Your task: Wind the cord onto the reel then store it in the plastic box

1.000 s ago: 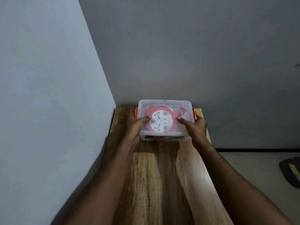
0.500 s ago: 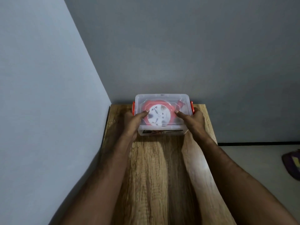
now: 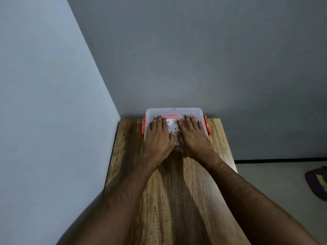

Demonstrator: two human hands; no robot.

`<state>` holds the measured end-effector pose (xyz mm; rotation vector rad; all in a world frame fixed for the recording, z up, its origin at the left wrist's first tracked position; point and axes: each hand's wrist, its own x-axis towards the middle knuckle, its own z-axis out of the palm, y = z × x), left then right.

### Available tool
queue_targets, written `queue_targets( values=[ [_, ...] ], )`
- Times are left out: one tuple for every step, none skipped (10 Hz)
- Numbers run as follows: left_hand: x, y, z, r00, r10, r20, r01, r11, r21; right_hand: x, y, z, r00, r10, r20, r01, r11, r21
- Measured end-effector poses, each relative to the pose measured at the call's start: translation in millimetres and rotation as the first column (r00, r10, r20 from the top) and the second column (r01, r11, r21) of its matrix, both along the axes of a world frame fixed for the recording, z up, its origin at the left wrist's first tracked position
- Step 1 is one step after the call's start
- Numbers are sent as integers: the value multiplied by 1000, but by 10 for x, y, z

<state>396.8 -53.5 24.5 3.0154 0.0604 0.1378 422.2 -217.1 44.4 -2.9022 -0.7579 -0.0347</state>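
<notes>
Plastic box (image 3: pixel 174 111): lidded, centre frame, far end of table (image 3: pixel 177 191).
Reel (image 3: pixel 171 116): inside, red.
Left hand (image 3: pixel 158 137): flat on lid, fingers straight.
Right hand (image 3: pixel 192 137): likewise.

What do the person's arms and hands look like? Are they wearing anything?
Both forearms are bare right down to the bottom of the picture: no sleeves show. The left hand and right hand wear no gloves, and no rings, watch or bracelet show on fingers or wrists.
</notes>
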Motion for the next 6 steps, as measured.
queue_targets(
  values=[
    [52,0,26,1000,8,9,-9,999,43,86,32,-11,1000,-22,-7,21,1000,-21],
    [111,14,45,1000,-3,-5,3,999,54,139,52,0,999,-31,-11,31,999,-19],
    [120,15,50,1000,5,0,-5,998,59,151,58,21,999,-33,-18,33,999,-29],
    [127,-9,35,1000,23,19,-24,999,39,138,53,21,998,-40,-48,39,999,-29],
    [86,-33,137,999,29,27,-29,1000,9,100,71,104,998,-53,-46,54,999,2],
    [40,-59,292,991,35,126,-36,999,6,80,66,232,996,-79,36,77,996,49]
  ],
)
